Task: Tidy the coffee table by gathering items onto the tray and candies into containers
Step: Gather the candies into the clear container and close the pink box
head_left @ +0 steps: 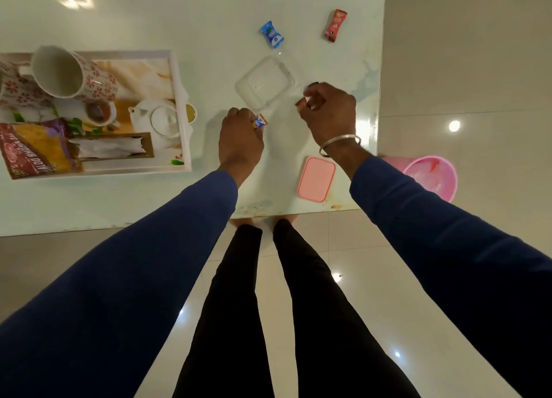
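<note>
My left hand (239,141) grips a small wrapped candy (260,121), just left of a clear plastic container (264,81) on the white table. My right hand (328,114) is curled at the container's right side and pinches something small and pale that I cannot identify. A blue-wrapped candy (271,34) and a red-wrapped candy (335,26) lie on the table beyond the container. A pink lid (316,179) lies near the table's front edge. The white tray (179,99) at the left carries floral mugs (71,75), a snack packet (35,149) and a tissue holder (113,146).
A small round yellow-rimmed item (191,112) sits just right of the tray. A pink bucket (430,175) stands on the tiled floor beside the table's right front corner. My legs are close to the table's front edge (119,227).
</note>
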